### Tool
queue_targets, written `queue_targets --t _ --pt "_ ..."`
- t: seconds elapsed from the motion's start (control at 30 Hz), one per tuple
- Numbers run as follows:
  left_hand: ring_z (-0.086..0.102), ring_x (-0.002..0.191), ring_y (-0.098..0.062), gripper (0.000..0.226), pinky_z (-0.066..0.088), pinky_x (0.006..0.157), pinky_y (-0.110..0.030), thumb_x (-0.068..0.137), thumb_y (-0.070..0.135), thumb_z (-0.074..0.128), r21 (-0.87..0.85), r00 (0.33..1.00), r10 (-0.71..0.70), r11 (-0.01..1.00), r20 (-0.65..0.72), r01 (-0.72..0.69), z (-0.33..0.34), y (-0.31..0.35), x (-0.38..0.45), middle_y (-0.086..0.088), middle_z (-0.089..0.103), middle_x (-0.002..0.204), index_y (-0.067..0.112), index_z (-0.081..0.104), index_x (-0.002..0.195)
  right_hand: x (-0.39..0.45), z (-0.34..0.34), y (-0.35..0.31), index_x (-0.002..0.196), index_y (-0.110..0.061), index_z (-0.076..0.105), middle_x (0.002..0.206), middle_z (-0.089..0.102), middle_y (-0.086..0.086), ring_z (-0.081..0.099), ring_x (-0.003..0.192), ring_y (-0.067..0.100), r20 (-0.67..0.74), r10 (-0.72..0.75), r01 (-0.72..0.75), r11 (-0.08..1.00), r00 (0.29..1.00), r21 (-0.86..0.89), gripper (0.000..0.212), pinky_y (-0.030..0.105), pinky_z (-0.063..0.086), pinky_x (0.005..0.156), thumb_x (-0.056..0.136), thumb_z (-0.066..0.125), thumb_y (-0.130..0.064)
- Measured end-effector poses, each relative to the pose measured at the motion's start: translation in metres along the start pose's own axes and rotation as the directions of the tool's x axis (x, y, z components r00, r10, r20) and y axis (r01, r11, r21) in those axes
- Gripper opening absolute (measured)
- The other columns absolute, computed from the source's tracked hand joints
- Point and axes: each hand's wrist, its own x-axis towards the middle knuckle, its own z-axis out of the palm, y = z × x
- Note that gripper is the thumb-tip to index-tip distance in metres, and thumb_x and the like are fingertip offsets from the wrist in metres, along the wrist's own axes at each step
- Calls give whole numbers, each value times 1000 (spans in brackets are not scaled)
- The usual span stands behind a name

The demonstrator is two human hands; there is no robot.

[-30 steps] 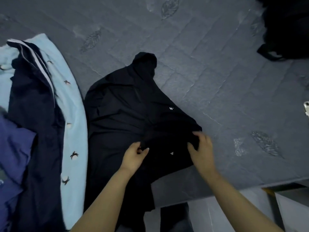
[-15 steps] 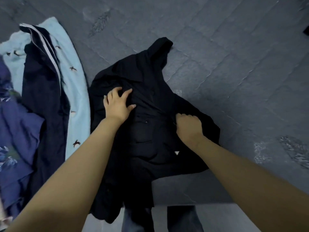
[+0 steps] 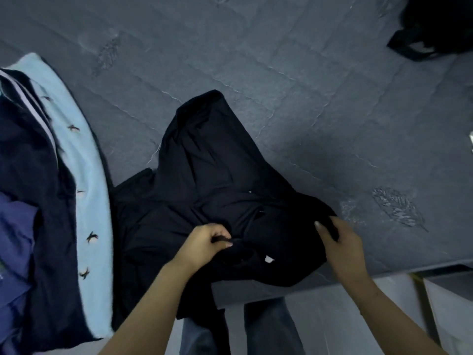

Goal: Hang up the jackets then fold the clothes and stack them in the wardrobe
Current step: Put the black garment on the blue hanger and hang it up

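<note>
A black garment (image 3: 204, 180) lies crumpled near the front edge of the grey quilted bed (image 3: 294, 103), part of it hanging over the edge. My left hand (image 3: 204, 245) pinches a fold of its fabric near the middle. At the garment's right edge my right hand (image 3: 340, 242) grips the cloth, thumb on top. To the left lie a pile of clothes: a light blue piece with small bird prints (image 3: 87, 190), a navy piece with white stripes (image 3: 33, 175) and a purple-blue one (image 3: 12, 226).
A black bag with a strap (image 3: 432, 29) sits at the bed's far right corner. Below the bed edge are a pale floor (image 3: 332, 316), my legs in jeans (image 3: 266, 329), and a white cabinet (image 3: 450, 311) at the lower right.
My left hand left the upper left of the black garment and came back to pinch its middle. The right hand shifted right to the garment's edge. The garment has been pulled and reshaped.
</note>
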Motion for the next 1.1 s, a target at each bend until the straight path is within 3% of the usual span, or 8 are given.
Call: queue_targets --t 0.13,0.23,0.37,0.53,0.63,0.87,0.97,1.1 --pt "61 100 -13 34 45 97 -23 83 -4 69 -90 908 123 981 -399 -173 -18 2 0 3 68 107 21 68 106 -1 1 -10 137 -3 51 128 53 18 51 118 32 -81 -263 235 937 961 -258 49 48 40 106 90 64 -2" --pt "56 109 -24 30 42 100 -42 86 9 69 275 784 225 959 -579 -72 -51 -5 28 0 63 116 20 66 114 8 14 -24 135 -3 54 136 52 17 49 125 34 9 -442 414 833 897 -366 51 49 39 107 86 66 1" --pt "46 122 -26 39 23 108 -40 91 38 64 533 873 123 829 -472 171 -65 -24 67 -4 58 125 19 62 125 18 44 -43 128 -5 61 140 52 14 44 134 32 145 -538 547 736 830 -399 41 52 28 115 87 65 0" --pt "64 90 -15 10 47 86 -32 95 27 60 17 855 48 999 -516 -46 -90 -9 62 6 69 89 18 63 92 6 70 -66 126 -4 62 140 52 14 44 134 32 248 -531 585 761 810 -281 35 51 34 112 91 62 -3" --pt "53 74 -2 16 43 79 -28 98 24 56 -46 889 175 976 -423 -214 -103 28 24 15 59 75 31 54 84 -21 71 -82 135 -6 55 146 45 10 41 136 26 264 -554 609 760 790 -226 41 46 37 111 95 60 -9" --pt "45 69 -12 4 39 68 -28 97 14 58 -30 847 532 846 2 -532 -120 123 -117 -17 54 74 15 58 93 -108 38 -151 154 -16 22 158 29 -4 28 144 10 75 -670 672 723 738 -159 71 28 24 118 94 60 -20" --pt "47 73 -12 7 39 72 -30 98 14 56 -22 776 613 787 149 -617 -132 147 -168 -15 57 79 17 57 92 -155 22 -178 132 -19 56 129 57 -14 47 128 3 -49 -620 618 784 783 -52 44 28 34 112 92 57 -1" --pt "50 73 -7 9 41 73 -30 96 27 55 60 691 699 694 184 -718 -165 172 -229 3 61 75 29 55 87 -240 1 -196 94 -20 68 82 68 -14 62 80 0 -268 -437 464 885 858 44 18 22 45 73 97 54 -9"
